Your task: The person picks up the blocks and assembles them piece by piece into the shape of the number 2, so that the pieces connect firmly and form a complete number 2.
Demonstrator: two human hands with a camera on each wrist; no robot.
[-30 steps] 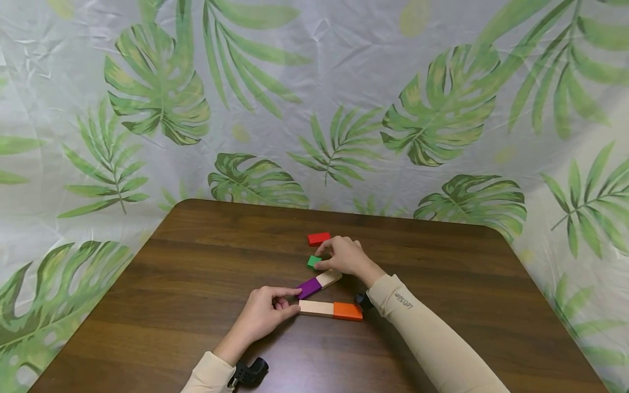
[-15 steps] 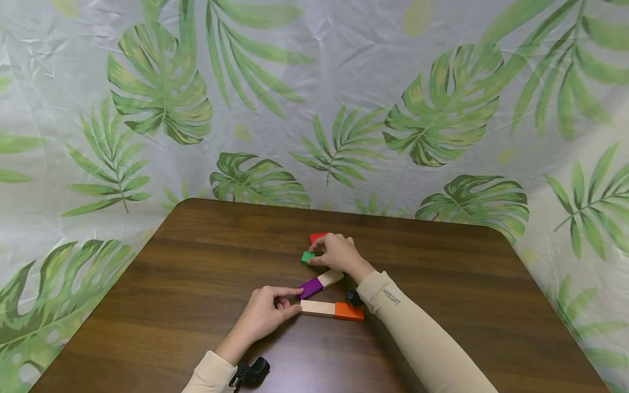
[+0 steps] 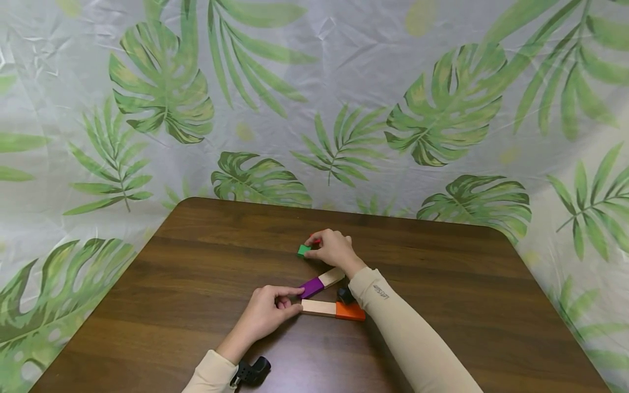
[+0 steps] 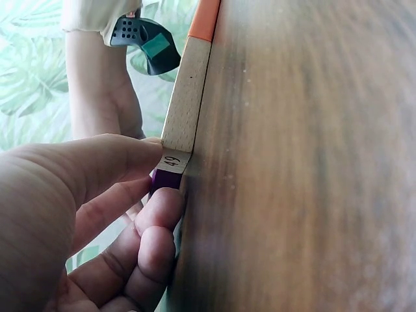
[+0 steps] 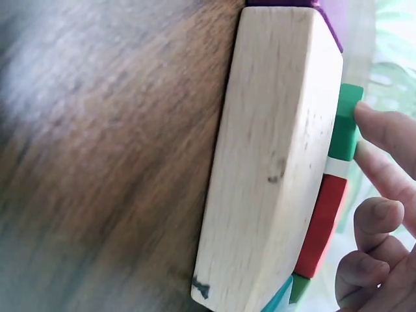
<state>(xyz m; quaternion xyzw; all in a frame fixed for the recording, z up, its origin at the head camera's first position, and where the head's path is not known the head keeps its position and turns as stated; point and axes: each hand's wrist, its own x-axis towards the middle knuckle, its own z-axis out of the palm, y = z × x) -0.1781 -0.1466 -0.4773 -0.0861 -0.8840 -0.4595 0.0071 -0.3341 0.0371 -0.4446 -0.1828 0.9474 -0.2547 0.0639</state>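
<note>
Two wooden strip blocks lie in a narrow V on the table. One is purple and bare wood (image 3: 312, 286). The other is bare wood and orange (image 3: 319, 308), with "49" on its end in the left wrist view. My left hand (image 3: 268, 311) grips their near-meeting left ends, index finger on the purple end and thumb on the bare end. Beyond them, my right hand (image 3: 334, 250) pinches a small green block (image 3: 303, 250) between thumb and index finger. A red block (image 5: 322, 224) lies behind that hand, mostly hidden in the head view.
The blocks lie on a dark brown wooden table (image 3: 196, 262) with rounded far corners. A leaf-patterned curtain (image 3: 344, 82) hangs behind it. Black wrist cameras are worn on both arms; the right one (image 3: 346, 295) overhangs the orange end.
My right hand has moved left and away with the green block, from beside the purple strip towards the red block, now covering most of it. My left hand stays in place.
</note>
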